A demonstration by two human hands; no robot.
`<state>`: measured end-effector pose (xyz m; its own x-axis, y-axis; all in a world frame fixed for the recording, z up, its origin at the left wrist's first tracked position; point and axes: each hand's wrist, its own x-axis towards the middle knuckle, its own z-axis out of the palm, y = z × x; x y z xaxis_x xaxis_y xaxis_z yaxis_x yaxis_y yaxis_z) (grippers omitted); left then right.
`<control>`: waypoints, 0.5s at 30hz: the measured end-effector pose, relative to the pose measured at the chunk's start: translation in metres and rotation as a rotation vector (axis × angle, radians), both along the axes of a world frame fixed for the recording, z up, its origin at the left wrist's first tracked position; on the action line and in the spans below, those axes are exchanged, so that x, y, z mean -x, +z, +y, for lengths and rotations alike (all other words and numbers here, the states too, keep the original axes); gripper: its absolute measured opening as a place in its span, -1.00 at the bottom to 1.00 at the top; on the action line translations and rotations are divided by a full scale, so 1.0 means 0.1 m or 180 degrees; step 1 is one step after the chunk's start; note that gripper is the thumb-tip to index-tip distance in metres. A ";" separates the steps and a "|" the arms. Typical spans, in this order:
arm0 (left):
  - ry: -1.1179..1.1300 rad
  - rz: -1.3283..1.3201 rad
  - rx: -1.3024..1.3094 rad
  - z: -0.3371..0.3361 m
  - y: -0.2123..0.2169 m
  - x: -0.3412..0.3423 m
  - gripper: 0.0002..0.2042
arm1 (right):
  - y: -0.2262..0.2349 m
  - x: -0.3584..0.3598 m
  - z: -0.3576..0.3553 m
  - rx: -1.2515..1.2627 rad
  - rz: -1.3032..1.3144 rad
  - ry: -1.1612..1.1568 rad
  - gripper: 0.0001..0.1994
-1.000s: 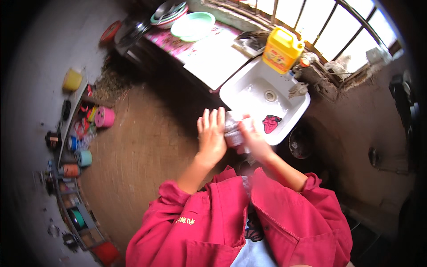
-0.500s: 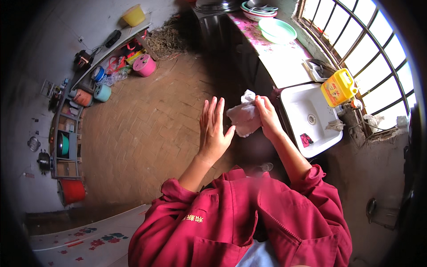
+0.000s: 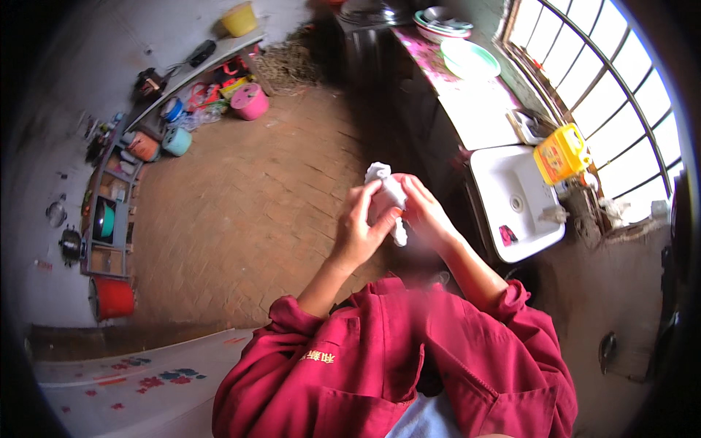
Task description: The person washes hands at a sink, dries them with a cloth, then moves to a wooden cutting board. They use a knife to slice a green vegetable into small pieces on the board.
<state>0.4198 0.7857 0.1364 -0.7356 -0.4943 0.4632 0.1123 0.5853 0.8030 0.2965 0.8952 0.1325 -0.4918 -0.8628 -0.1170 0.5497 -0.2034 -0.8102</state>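
A thin, crumpled white cloth (image 3: 394, 191) is bunched between my two hands, in front of my chest. Whether it is fabric or paper I cannot tell. My left hand (image 3: 358, 232) grips it from the left, fingers curled over it and thumb pressed along its near side. On the other side, my right hand (image 3: 429, 214) is closed round it, its palm facing the left hand. One ruffled end of the cloth sticks up above the fingers, and another hangs below near the left thumb. The middle of the cloth is partly hidden by my fingers.
To my right is a white sink (image 3: 504, 252) with a dark red cloth (image 3: 507, 235) in it. A yellow jug (image 3: 561, 155) stands at its rim beside the barred window. Bowls sit on the counter (image 3: 467, 120). Shelves and a pink bucket (image 3: 250, 102) line the left wall.
My left hand, spread and apart from the cloth before, has moved right and closed on it. The cloth is now squeezed between both hands. The view has shifted slightly.
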 end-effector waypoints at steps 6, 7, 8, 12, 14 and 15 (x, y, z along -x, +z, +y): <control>-0.0512 0.0252 -0.2315 -0.03 -0.41 0.01 -0.74 | 0.12 0.05 0.16 -0.0427 0.0781 0.0601 -0.67; -0.0643 0.0355 -0.2537 0.02 -0.29 0.03 -0.74 | 0.10 0.16 0.20 -0.0833 0.1237 0.0527 -0.72; -0.0558 0.0355 -0.2580 0.01 -0.21 -0.04 -0.75 | 0.08 0.19 0.17 -0.1197 0.1690 0.0489 -0.78; 0.0160 0.0469 -0.2263 0.03 -0.12 -0.37 -0.79 | 0.27 -0.02 0.03 0.0083 0.4451 -0.0838 -0.85; 0.0726 0.0213 -0.1495 0.08 -0.25 -0.41 -0.76 | 0.28 -0.06 0.11 0.0034 0.2198 0.0148 -0.85; 0.0925 -0.0009 -0.1433 0.15 -0.16 -0.42 -0.76 | 0.33 0.00 0.18 -0.0305 0.2303 0.0464 -0.86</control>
<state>0.4618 0.8008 0.1208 -0.5397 -0.8271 0.1567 -0.0057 0.1897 0.9818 0.2963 0.9132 0.1654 -0.3560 -0.9275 0.1145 -0.1118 -0.0794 -0.9906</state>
